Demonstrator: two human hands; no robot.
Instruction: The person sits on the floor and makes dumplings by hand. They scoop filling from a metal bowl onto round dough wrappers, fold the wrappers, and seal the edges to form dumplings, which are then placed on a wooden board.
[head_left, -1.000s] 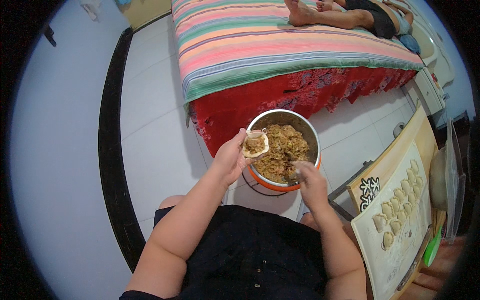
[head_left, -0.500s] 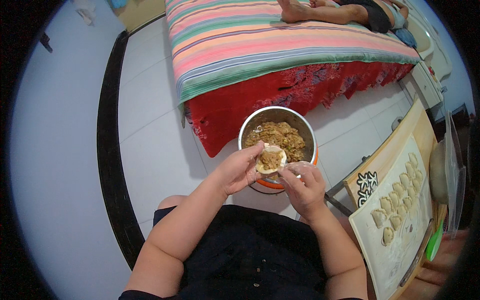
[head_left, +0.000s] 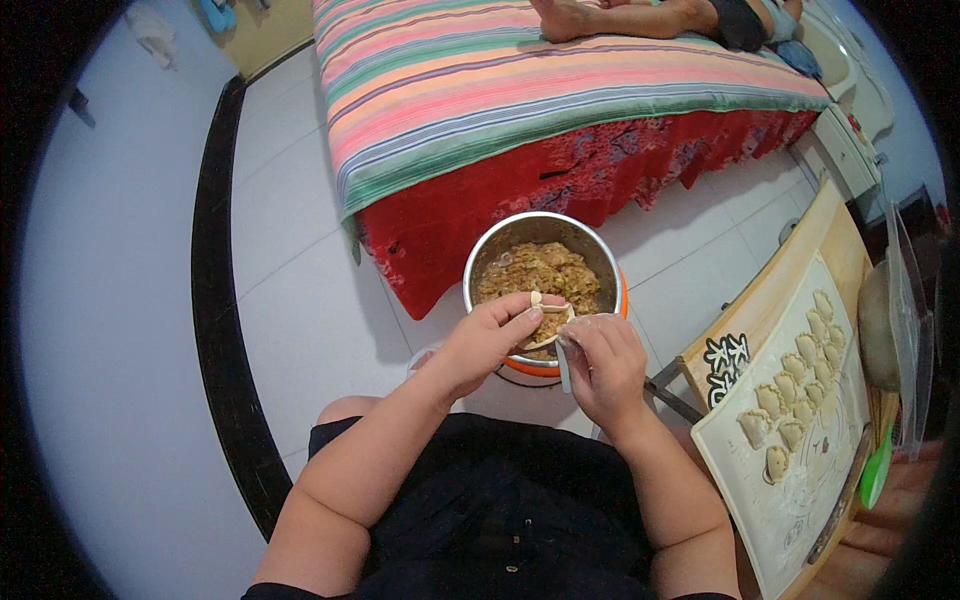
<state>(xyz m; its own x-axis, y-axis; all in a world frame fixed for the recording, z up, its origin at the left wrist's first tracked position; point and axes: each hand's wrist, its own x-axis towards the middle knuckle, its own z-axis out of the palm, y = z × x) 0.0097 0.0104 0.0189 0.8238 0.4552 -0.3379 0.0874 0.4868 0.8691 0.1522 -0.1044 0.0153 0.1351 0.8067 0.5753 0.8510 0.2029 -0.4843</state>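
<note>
Pale dough: one round wrapper (head_left: 551, 326), filled, held above the near side of a metal bowl (head_left: 507, 240) of meat-like filling (head_left: 545, 268). Its far edge is gripped by the left hand (head_left: 478, 345); its near right edge is touched by the right hand (head_left: 610, 365), closed around a pale flat implement (head_left: 565, 372). Edge-folding is judged to be in hand; a firm pinch along the rim seems called for. Half a second earlier, the wrapper was spread wider. To the right: shaped dumplings (head_left: 770, 400) on a white mat (head_left: 790, 535).
</note>
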